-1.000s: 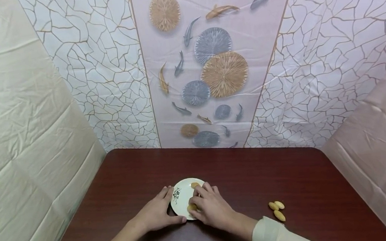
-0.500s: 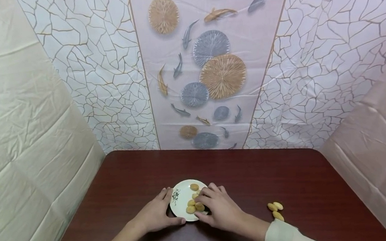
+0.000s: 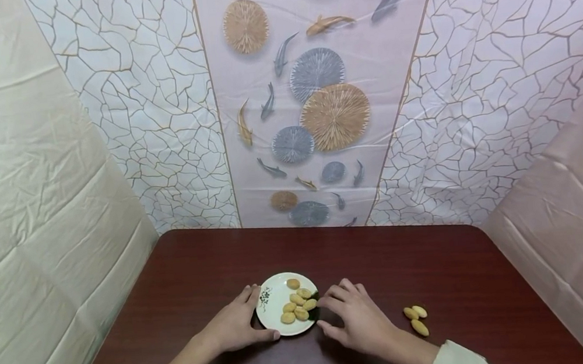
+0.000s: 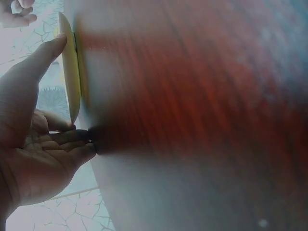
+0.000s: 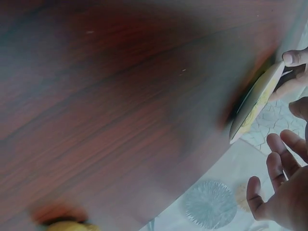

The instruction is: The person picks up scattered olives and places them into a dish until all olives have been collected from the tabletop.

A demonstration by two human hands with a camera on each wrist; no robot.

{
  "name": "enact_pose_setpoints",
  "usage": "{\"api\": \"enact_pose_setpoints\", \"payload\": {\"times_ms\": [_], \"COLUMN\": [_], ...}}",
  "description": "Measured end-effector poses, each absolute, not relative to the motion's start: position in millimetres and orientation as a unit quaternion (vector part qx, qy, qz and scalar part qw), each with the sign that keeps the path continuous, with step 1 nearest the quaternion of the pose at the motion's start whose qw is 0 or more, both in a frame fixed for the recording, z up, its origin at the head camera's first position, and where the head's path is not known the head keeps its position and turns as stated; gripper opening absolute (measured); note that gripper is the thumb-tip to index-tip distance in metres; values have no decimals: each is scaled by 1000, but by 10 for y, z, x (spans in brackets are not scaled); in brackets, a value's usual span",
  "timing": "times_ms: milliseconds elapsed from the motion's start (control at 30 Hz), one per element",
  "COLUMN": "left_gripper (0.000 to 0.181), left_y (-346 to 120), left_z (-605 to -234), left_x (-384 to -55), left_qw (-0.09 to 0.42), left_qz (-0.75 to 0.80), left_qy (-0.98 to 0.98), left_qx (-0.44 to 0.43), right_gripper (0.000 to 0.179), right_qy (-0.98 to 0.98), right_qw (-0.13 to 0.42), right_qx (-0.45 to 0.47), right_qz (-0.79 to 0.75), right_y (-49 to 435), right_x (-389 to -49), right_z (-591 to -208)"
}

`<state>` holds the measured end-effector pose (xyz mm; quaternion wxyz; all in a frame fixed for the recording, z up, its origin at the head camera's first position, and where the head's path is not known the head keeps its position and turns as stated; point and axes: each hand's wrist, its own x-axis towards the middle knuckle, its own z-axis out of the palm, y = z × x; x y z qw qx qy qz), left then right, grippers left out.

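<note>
Grips plate (image 3: 278, 291) by left rim, well in from far edge of table (image 3: 215, 265), with wide-spanned left hand (image 3: 233, 326), and holds empty, loosely spread right hand (image 3: 354, 316) beside yellow pieces (image 3: 301, 314) on plate's right half.

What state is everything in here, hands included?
Plate: right side up on the table.
Yellow pieces on the plate: mostly clustered, one apart near the far rim.
Yellow pieces off the plate: three, lying close together.
Left hand: thumb and fingertips at the plate's rim.
Right hand: beside the plate, fingers spread, nothing visibly held.
Backdrop: hanging, lightly creased.
</note>
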<state>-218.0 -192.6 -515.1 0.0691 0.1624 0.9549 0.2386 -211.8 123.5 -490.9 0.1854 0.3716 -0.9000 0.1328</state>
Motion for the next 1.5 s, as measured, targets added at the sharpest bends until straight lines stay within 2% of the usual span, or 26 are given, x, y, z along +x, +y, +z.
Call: {"api": "enact_pose_setpoints", "payload": {"times_ms": [467,1000,1500], "left_gripper": [130,130,129], "left_y": [-1914,-1912,-1905], "left_z": [-5166,-5169,-5146], "left_x": [-2164,-2172,-2187], "left_qw": [79,77,74], "left_qz": [244,242,237], "left_qy": [954,954,955], "left_qx": [157,159,162], "right_gripper": [30,30,31], "right_qy": [-895,-902,-938], "right_qw": [250,270,221], "right_qx": [347,318,258], "right_qz": [123,110,75], "right_y": [1583,1942,2254], "right_x": [-2094,-2083,-2029], "right_z": [-4907,-4957,-4976]}}
